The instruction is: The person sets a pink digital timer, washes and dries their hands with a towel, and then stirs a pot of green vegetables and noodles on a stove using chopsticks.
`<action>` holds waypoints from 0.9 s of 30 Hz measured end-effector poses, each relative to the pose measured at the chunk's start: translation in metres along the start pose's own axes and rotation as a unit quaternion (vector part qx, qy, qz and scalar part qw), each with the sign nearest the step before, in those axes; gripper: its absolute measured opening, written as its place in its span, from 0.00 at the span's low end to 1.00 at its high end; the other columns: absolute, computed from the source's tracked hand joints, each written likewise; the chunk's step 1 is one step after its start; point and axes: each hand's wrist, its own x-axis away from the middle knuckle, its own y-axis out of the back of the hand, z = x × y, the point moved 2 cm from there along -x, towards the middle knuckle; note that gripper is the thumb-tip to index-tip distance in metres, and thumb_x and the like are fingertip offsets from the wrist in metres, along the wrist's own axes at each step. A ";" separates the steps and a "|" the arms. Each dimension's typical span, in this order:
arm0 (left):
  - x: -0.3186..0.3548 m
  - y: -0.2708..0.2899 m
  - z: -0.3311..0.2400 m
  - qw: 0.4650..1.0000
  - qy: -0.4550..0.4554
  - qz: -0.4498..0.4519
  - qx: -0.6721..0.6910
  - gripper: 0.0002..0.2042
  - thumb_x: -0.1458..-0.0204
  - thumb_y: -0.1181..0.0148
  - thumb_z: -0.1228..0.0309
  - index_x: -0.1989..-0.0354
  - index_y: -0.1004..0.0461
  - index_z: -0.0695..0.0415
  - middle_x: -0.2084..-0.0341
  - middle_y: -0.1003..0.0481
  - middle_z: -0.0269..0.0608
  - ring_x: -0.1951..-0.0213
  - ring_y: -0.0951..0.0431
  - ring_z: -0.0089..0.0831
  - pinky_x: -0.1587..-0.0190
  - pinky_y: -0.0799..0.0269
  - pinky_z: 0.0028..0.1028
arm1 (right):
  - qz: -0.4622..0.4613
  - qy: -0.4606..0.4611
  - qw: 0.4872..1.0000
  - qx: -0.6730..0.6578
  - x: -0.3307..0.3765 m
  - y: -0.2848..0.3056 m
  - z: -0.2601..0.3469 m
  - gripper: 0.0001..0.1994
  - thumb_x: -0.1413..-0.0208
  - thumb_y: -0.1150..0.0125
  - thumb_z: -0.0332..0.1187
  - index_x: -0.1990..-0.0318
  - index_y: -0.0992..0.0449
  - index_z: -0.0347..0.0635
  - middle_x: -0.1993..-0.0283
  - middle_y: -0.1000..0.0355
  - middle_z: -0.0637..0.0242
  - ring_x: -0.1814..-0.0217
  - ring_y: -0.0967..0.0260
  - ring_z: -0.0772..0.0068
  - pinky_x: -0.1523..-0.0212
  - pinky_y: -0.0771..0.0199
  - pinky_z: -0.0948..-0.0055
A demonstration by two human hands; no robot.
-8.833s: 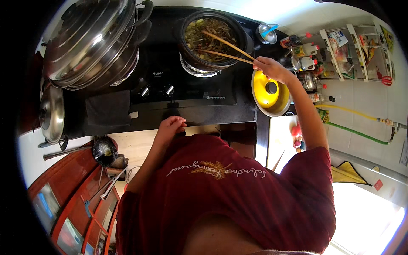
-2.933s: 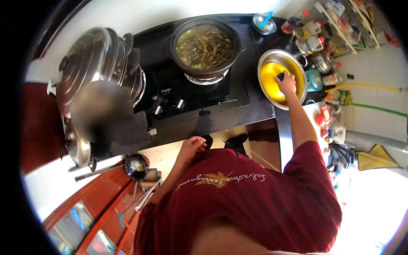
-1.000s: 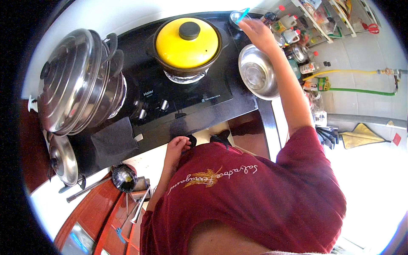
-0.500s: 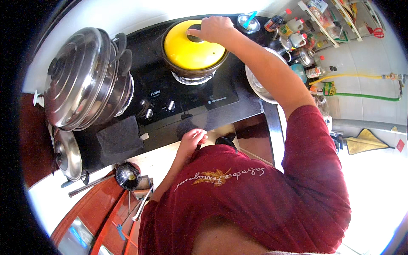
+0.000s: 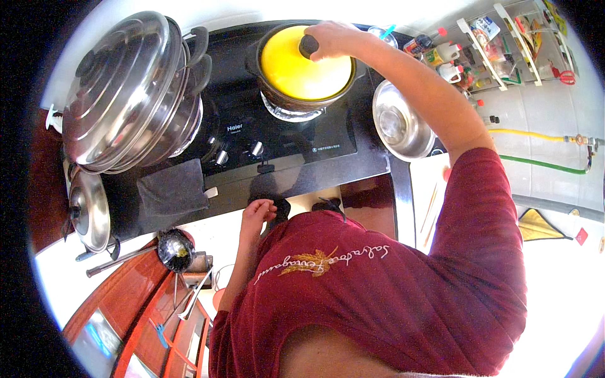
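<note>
On the far burner of the black gas stove (image 5: 296, 157) stands a dark clay pot (image 5: 291, 104) with a bright yellow lid (image 5: 309, 79). My right hand (image 5: 337, 41) reaches over from the right and grips the lid's black knob (image 5: 309, 46); the thumb shows on the near side, and the other fingers are partly hidden behind. The lid lies on the pot's rim. My left hand (image 5: 256, 215) hangs by the stove's front edge, close to my red shirt, its fingers loosely curled with nothing visible in them.
A large lidded steel steamer (image 5: 126, 94) fills the stove's left side, with a grey cloth (image 5: 173, 188) and a steel lid (image 5: 91, 213) near it. Right of the clay pot are a steel basin (image 5: 400, 123) and several bottles (image 5: 441, 53).
The view has shifted slightly. My left hand has moved left, away from my shirt. My right thumb has shifted from over the knob to its near side; the lid remains on the pot.
</note>
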 end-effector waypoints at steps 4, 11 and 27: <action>-0.010 -0.019 -0.009 0.999 -0.020 0.030 0.031 0.09 0.48 0.51 0.69 0.64 0.29 0.60 0.73 0.26 0.38 0.73 0.27 0.24 0.68 0.31 0.21 | -0.017 0.060 0.998 -0.001 0.007 0.003 0.000 0.33 0.68 0.35 0.42 0.48 0.35 0.49 0.53 0.33 0.55 0.51 0.34 0.56 0.50 0.35 0.61; -0.017 -0.024 -0.004 0.998 -0.005 0.060 -0.025 0.09 0.48 0.50 0.68 0.65 0.29 0.60 0.74 0.27 0.37 0.72 0.28 0.23 0.66 0.32 0.21 | -0.112 -0.075 0.987 -0.084 0.025 0.001 -0.007 0.36 0.65 0.40 0.60 0.49 0.34 0.45 0.50 0.34 0.55 0.51 0.34 0.55 0.51 0.34 0.59; -0.013 -0.029 -0.002 0.995 0.002 0.088 -0.038 0.09 0.48 0.51 0.68 0.64 0.29 0.60 0.71 0.27 0.39 0.71 0.28 0.24 0.65 0.32 0.23 | -0.202 -0.146 0.954 -0.164 0.033 -0.030 0.006 0.31 0.60 0.42 0.52 0.55 0.32 0.33 0.55 0.34 0.49 0.53 0.34 0.53 0.53 0.33 0.64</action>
